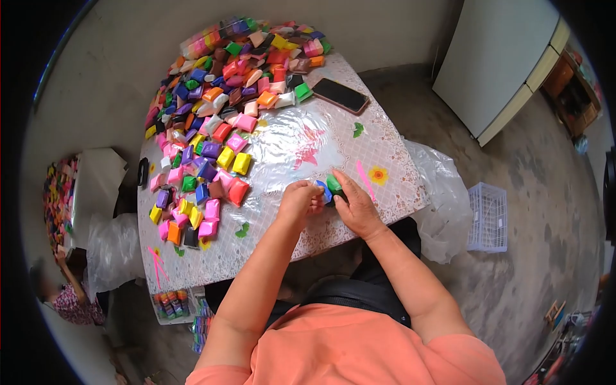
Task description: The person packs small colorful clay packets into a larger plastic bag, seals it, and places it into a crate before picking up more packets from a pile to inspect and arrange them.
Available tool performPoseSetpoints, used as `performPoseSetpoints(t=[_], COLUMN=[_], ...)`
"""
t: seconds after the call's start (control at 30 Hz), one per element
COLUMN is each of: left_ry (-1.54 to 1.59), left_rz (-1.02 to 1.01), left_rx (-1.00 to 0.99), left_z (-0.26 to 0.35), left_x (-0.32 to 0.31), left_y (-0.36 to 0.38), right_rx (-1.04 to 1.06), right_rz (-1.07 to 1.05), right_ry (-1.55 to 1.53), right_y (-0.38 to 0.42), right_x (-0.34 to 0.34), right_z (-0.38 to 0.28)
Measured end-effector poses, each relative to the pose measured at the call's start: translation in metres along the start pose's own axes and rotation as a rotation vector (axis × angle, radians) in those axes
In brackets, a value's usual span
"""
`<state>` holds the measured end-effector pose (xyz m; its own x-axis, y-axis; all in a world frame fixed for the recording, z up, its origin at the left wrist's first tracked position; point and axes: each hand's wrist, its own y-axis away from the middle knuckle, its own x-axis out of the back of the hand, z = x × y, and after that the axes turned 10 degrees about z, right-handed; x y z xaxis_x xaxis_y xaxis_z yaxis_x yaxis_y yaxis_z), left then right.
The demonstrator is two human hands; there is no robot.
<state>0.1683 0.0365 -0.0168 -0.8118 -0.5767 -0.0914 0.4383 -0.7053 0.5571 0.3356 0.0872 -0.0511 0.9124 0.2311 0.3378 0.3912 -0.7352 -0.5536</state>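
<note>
My left hand is closed, its fingertips pinching a small blue packet near the front edge of the table. Close beside it, my right hand grips a small green packet between thumb and fingers. The two packets meet side by side between my hands. To the left and back, a big heap of small wrapped packets in many colours covers the table. Nearest to my left hand on that side lies a red packet.
A phone lies at the table's right edge, a pink strip near my right hand. Clear plastic bags hang beside the table. A plastic crate stands on the floor. Another person sits at a second table on the left.
</note>
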Motion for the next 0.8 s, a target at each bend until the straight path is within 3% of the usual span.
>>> performPoseSetpoints(t=[0.37,0.6,0.67,0.8], left_ry=[0.096,0.187,0.025,0.139], left_rz=[-0.043,-0.036,0.05,0.033], left_rx=[-0.064,-0.117,-0.263,-0.353], left_z=[-0.008,-0.056,-0.057,-0.066], left_x=[0.012,0.039,0.043,0.07], left_y=[0.012,0.011,0.028,0.041], right_rx=[0.001,0.033,0.022,-0.04], right_rz=[-0.002,0.035,0.042,0.059], right_ry=[-0.014,0.016,0.023,-0.017], right_y=[0.001,0.005,0.006,0.009], right_x=[-0.001,-0.003,-0.004,-0.006], right_z=[0.001,0.005,0.008,0.019])
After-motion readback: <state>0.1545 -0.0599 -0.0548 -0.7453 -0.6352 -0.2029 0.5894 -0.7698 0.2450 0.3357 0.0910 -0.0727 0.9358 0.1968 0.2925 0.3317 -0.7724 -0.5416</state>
